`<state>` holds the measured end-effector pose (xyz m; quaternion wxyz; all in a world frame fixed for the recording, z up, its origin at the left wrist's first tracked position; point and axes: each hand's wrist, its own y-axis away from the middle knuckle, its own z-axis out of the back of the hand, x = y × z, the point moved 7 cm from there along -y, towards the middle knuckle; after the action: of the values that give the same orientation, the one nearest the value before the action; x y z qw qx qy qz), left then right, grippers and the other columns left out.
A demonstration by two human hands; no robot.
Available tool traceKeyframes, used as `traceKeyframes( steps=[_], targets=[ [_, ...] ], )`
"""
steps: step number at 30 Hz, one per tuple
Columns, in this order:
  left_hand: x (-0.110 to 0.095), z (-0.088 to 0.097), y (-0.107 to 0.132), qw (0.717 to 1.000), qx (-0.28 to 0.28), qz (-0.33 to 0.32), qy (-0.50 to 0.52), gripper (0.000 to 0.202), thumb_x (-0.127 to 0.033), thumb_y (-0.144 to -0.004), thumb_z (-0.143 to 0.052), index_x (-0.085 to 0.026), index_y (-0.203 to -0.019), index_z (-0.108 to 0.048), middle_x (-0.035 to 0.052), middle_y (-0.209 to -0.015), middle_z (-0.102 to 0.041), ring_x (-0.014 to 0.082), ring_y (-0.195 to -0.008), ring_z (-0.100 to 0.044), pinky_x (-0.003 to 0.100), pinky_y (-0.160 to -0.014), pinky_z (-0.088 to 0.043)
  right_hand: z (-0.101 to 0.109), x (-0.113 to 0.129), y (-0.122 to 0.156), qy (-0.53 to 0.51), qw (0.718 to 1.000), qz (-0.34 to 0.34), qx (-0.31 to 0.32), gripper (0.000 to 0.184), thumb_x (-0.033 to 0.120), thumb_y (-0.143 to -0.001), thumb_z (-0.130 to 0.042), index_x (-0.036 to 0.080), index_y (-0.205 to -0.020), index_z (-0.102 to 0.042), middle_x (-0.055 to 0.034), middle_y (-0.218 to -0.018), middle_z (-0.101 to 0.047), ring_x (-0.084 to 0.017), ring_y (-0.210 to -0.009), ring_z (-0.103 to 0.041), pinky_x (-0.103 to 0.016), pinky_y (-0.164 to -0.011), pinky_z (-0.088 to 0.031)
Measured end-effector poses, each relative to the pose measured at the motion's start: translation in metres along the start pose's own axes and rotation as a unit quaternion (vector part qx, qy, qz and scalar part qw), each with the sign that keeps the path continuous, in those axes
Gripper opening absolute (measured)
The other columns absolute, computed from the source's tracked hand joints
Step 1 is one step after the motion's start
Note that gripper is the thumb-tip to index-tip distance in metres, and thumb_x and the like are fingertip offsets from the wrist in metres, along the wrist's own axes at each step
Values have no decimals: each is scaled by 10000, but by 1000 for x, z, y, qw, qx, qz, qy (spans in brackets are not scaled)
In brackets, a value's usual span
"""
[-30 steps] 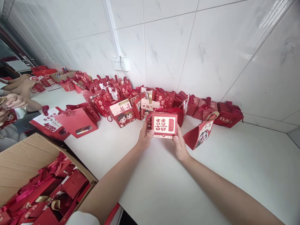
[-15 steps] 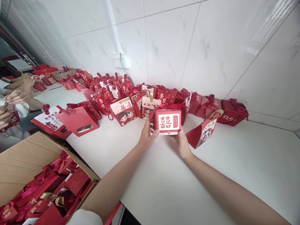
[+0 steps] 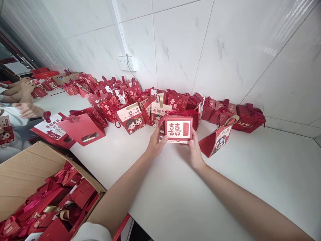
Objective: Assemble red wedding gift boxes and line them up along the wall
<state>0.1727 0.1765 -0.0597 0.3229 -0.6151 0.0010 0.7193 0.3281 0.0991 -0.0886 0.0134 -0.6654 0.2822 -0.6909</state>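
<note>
View: head camera, the only one.
Held box: red box with a cream label panel, located directly between the two hands, in front of the row of boxes along the wall.
Left hand: closed on the box's left end; thumb on the lower left corner of the label face, fingers partly hidden behind.
Right hand: closed on the box's right end; thumb at the lower right corner, other fingers mostly hidden.
Grip state: both hands clamp the same box, one at each end.
Long axis of box: left to right, spanning from hand to hand; level or nearly so.
Label face: turned toward the wearer, printing upright.
Ribbon: red, at the top of the box, on the side away from the wearer.
Nearer hand: neither; both are in contact with the box.
Box height: apparently just above the table, judged from the shadow beneath; exact clearance cannot be told.
Right of grip: gold-handled box, near the right hand, tilted.
Left of grip: cream-topped box, beyond the left hand and apart from it.
Near left side: open carton containing more red boxes, beside the left forearm.
</note>
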Motion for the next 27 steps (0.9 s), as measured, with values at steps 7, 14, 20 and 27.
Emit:
traceKeyframes(
  steps=[7,14,20,27],
  targets=[
    [4,6,-2,998,-33,54,2,461,-455,-931,-456,-215,-1323,-488,78,-1248,-619,224,-1024,-608,332,-856,-480,-4,2,-3,-20,1000,6,-1,748,434,-819,-667,320,-1450,-281,-102,-1467,-352,-262,-1206,-509,-457,-938,-524],
    [1,-6,0,999,-14,16,-26,762,-428,-800,-669,-260,-1451,-308,126,-1448,-438,302,-1303,-447,459,-1055,-380,4,9,-2,108,990,39,-84,995,405,-663,-812,305,-1472,-241,-126,-1463,-303,-307,-1310,-386,-486,-1014,-457],
    [14,-4,-4,990,-39,81,106,710,-474,-795,-646,-250,-1408,-365,119,-1382,-495,283,-1183,-543,412,-923,-499,-5,20,2,122,989,82,-13,774,415,-848,-634,303,-1495,-224,-112,-1475,-345,-286,-1321,-395,-512,-1078,-371],
    [24,-11,0,925,-23,192,328,601,-628,-887,-325,-224,-1296,-498,95,-1318,-585,314,-1166,-567,447,-879,-506,-14,11,2,4,997,34,76,667,497,-941,-466,351,-1520,-169,-7,-1596,-189,-258,-1428,-275,-475,-1149,-293]
  ],
)
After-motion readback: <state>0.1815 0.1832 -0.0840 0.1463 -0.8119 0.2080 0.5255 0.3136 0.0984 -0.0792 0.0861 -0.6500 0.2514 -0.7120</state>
